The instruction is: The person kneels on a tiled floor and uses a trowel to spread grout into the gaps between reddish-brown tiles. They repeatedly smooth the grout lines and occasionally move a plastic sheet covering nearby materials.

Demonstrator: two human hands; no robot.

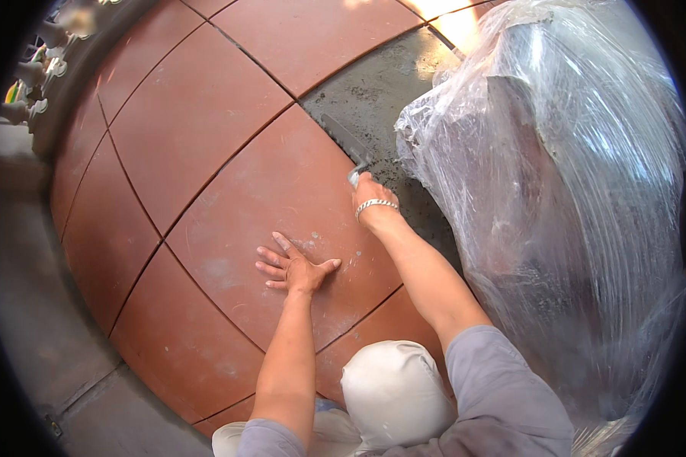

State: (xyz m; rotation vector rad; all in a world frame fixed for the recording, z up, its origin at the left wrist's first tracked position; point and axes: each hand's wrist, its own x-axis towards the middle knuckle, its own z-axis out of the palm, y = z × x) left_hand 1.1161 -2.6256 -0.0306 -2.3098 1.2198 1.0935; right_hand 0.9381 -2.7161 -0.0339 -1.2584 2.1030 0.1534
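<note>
My left hand [293, 265] lies flat with fingers spread on a large terracotta floor tile [282, 190], holding nothing. My right hand [370, 192], with a silver chain bracelet on its wrist, is closed around the handle of a trowel [344, 139]. The trowel's grey blade rests on a patch of wet grey mortar [381, 91] just beyond the tile's far edge. My white-clad knee [392, 392] is at the bottom, on the tiles.
More terracotta tiles [190, 107] with narrow open joints cover the floor to the left and beyond. A big bundle wrapped in clear plastic film [564, 198] stands close on the right. Bare grey concrete [30, 282] borders the tiles at left.
</note>
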